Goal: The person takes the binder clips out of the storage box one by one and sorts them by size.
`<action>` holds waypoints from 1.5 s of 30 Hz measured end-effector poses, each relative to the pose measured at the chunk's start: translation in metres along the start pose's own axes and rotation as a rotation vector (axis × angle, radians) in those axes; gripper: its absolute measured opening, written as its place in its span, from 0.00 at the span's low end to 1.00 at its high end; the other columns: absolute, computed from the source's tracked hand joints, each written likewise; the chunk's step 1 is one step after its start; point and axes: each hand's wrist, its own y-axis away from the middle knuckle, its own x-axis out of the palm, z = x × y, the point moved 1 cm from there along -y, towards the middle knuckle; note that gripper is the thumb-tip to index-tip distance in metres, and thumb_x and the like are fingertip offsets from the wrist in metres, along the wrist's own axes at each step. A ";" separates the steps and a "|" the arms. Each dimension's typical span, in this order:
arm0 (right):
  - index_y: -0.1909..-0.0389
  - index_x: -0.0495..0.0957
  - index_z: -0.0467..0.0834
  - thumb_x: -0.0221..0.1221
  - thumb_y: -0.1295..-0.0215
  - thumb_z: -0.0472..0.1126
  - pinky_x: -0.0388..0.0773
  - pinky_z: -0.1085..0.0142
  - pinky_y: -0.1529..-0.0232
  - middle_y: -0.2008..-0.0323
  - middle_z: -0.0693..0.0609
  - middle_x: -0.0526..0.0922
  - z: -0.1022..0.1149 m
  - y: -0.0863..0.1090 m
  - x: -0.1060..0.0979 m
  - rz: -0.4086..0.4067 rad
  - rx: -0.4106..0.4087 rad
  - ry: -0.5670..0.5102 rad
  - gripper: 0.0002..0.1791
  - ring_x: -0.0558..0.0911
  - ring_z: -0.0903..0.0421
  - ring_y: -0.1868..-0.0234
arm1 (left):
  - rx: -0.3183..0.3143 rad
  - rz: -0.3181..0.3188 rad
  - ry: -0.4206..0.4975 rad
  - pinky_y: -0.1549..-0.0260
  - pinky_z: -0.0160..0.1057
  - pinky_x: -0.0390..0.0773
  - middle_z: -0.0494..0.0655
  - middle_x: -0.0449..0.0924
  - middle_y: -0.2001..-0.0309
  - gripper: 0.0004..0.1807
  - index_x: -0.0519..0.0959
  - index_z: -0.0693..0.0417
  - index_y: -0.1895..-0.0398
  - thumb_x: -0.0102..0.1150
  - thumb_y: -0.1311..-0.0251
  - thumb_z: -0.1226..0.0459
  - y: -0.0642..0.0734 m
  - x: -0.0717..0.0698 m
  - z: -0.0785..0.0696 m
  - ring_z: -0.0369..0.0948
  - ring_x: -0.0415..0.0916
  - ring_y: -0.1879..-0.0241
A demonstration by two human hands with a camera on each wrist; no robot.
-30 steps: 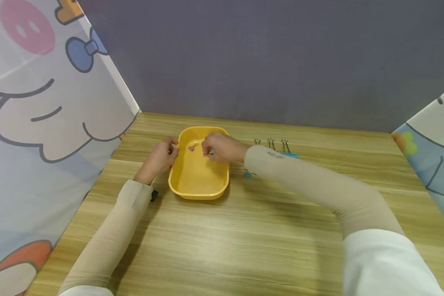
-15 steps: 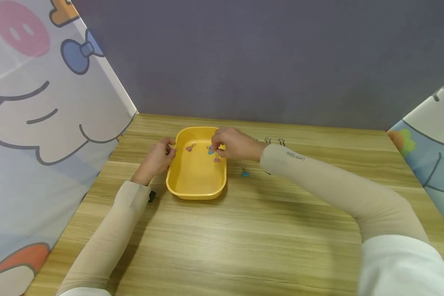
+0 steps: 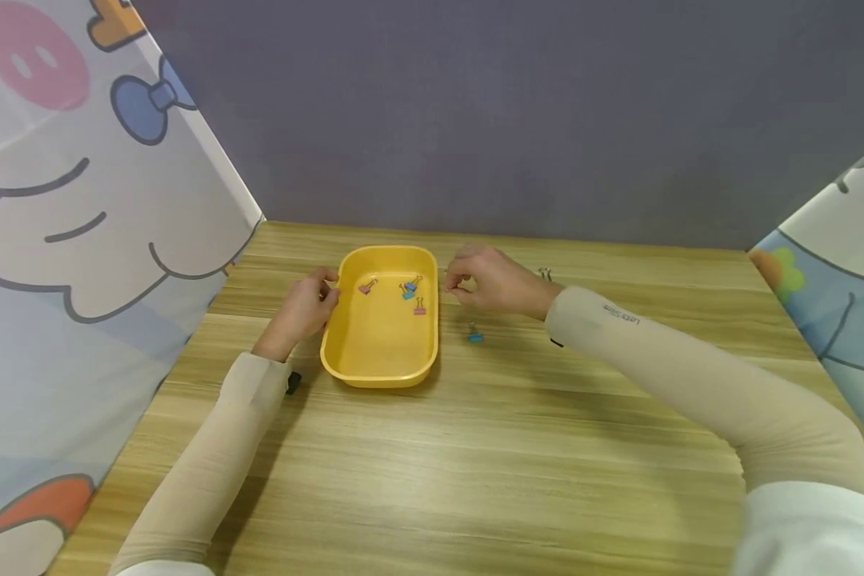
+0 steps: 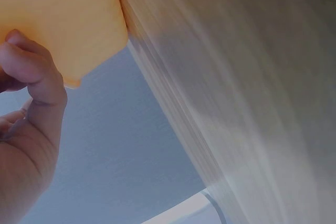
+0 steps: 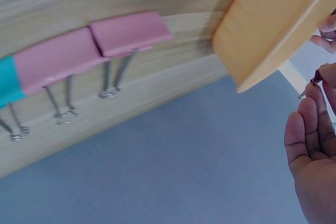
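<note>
A yellow plastic tray (image 3: 380,380) stands on the wooden table. My left hand (image 3: 302,312) holds its left rim, fingers curled at the edge. Inside lie small binder clips: a pink one (image 3: 366,287) toward the back left, a second pink one (image 3: 420,309) near the right wall, and a blue clip (image 3: 413,285) overlapping a teal clip (image 3: 407,294). Just right of the tray, my right hand (image 3: 493,280) is raised. Between its thumb and fingertips it pinches a small dark-red binder clip (image 5: 317,78) with a silver handle.
A small teal clip (image 3: 475,336) lies on the table right of the tray. Larger pink binder clips (image 5: 128,32) and a teal one (image 5: 10,80) stand in a row, mostly hidden behind my right hand in the head view. A grey wall (image 3: 490,120) rises behind the table.
My right hand has moved right, out of the tray and past its right rim, with the small clip in its fingers. The clips inside now show. My left hand stays on the rim.
</note>
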 end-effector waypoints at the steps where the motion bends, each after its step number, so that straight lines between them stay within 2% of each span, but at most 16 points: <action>1: 0.70 0.81 0.47 0.63 0.43 0.32 0.75 0.65 0.62 0.68 0.55 0.78 -0.001 0.002 0.000 -0.001 -0.002 0.009 0.06 0.77 0.55 0.64 | -0.001 -0.002 0.000 0.83 0.38 0.77 0.60 0.75 0.66 0.16 0.66 0.68 0.44 0.46 0.31 0.68 0.000 0.000 0.000 0.44 0.74 0.82; 9: 0.70 0.82 0.44 0.63 0.43 0.31 0.74 0.65 0.65 0.69 0.54 0.79 -0.009 0.024 0.010 -0.028 -0.012 -0.014 0.05 0.76 0.55 0.66 | 0.014 -0.015 -0.012 0.83 0.39 0.77 0.60 0.75 0.66 0.16 0.66 0.68 0.44 0.47 0.31 0.69 0.000 -0.001 0.000 0.43 0.74 0.83; 11: 0.71 0.82 0.45 0.64 0.43 0.31 0.74 0.63 0.62 0.69 0.54 0.79 -0.012 0.030 0.014 -0.032 -0.012 -0.022 0.05 0.75 0.56 0.68 | 0.015 -0.017 -0.014 0.83 0.39 0.77 0.60 0.75 0.66 0.16 0.66 0.68 0.44 0.47 0.31 0.69 0.000 -0.001 0.001 0.43 0.74 0.83; 16: 0.72 0.82 0.43 0.66 0.45 0.30 0.77 0.64 0.61 0.70 0.54 0.78 -0.020 0.045 0.026 -0.035 -0.010 -0.031 0.05 0.77 0.57 0.67 | 0.014 -0.018 -0.006 0.83 0.39 0.77 0.60 0.75 0.66 0.16 0.66 0.68 0.44 0.47 0.31 0.69 0.000 0.000 0.001 0.43 0.74 0.83; 18: 0.71 0.82 0.42 0.65 0.45 0.30 0.78 0.67 0.65 0.70 0.54 0.78 -0.023 0.051 0.029 -0.020 -0.002 -0.043 0.05 0.77 0.58 0.66 | 0.015 -0.016 -0.006 0.83 0.39 0.77 0.59 0.75 0.66 0.16 0.66 0.68 0.44 0.47 0.31 0.69 0.000 0.000 0.002 0.44 0.74 0.83; 20: 0.71 0.82 0.42 0.65 0.45 0.30 0.78 0.67 0.65 0.69 0.54 0.79 -0.025 0.056 0.032 -0.006 0.005 -0.044 0.04 0.78 0.58 0.65 | 0.016 -0.015 -0.008 0.83 0.39 0.77 0.59 0.75 0.66 0.16 0.66 0.68 0.43 0.47 0.31 0.68 -0.001 0.001 0.002 0.43 0.74 0.83; 23: 0.70 0.82 0.42 0.64 0.44 0.30 0.79 0.64 0.59 0.63 0.48 0.82 -0.027 0.064 0.035 0.028 0.034 -0.049 0.04 0.80 0.51 0.54 | 0.021 -0.018 -0.015 0.83 0.39 0.77 0.59 0.75 0.66 0.16 0.66 0.68 0.43 0.47 0.31 0.68 -0.001 0.001 0.002 0.43 0.74 0.83; 26: 0.71 0.83 0.42 0.66 0.44 0.31 0.79 0.63 0.60 0.63 0.48 0.83 -0.030 0.069 0.039 0.040 0.052 -0.049 0.03 0.80 0.52 0.54 | 0.028 -0.024 -0.014 0.84 0.39 0.77 0.59 0.75 0.66 0.16 0.67 0.68 0.44 0.47 0.31 0.68 -0.001 0.001 0.003 0.43 0.74 0.83; 30: 0.71 0.83 0.42 0.67 0.45 0.31 0.77 0.68 0.67 0.70 0.54 0.82 -0.035 0.075 0.046 0.044 0.050 -0.074 0.03 0.79 0.60 0.67 | 0.031 -0.028 -0.010 0.84 0.38 0.77 0.59 0.75 0.67 0.15 0.67 0.68 0.44 0.47 0.31 0.68 0.000 0.001 0.002 0.43 0.73 0.84; 31: 0.71 0.83 0.42 0.66 0.45 0.31 0.77 0.69 0.67 0.70 0.54 0.82 -0.036 0.075 0.048 0.048 0.053 -0.081 0.04 0.78 0.61 0.68 | 0.031 -0.027 -0.009 0.84 0.38 0.77 0.59 0.75 0.67 0.15 0.67 0.68 0.44 0.47 0.31 0.68 0.000 0.001 0.002 0.43 0.73 0.84; 38: 0.71 0.82 0.44 0.67 0.45 0.32 0.77 0.70 0.67 0.70 0.56 0.80 -0.041 0.078 0.058 0.069 0.102 -0.082 0.05 0.77 0.62 0.67 | 0.020 -0.021 0.002 0.84 0.39 0.76 0.59 0.75 0.67 0.16 0.66 0.68 0.44 0.47 0.31 0.68 0.000 0.001 0.002 0.43 0.73 0.83; 45: 0.69 0.82 0.46 0.66 0.44 0.33 0.77 0.69 0.66 0.68 0.57 0.79 -0.040 0.077 0.059 0.105 0.141 -0.062 0.05 0.77 0.61 0.66 | 0.020 -0.024 -0.013 0.84 0.39 0.77 0.59 0.75 0.66 0.16 0.66 0.67 0.44 0.46 0.30 0.67 0.000 0.001 0.003 0.43 0.73 0.83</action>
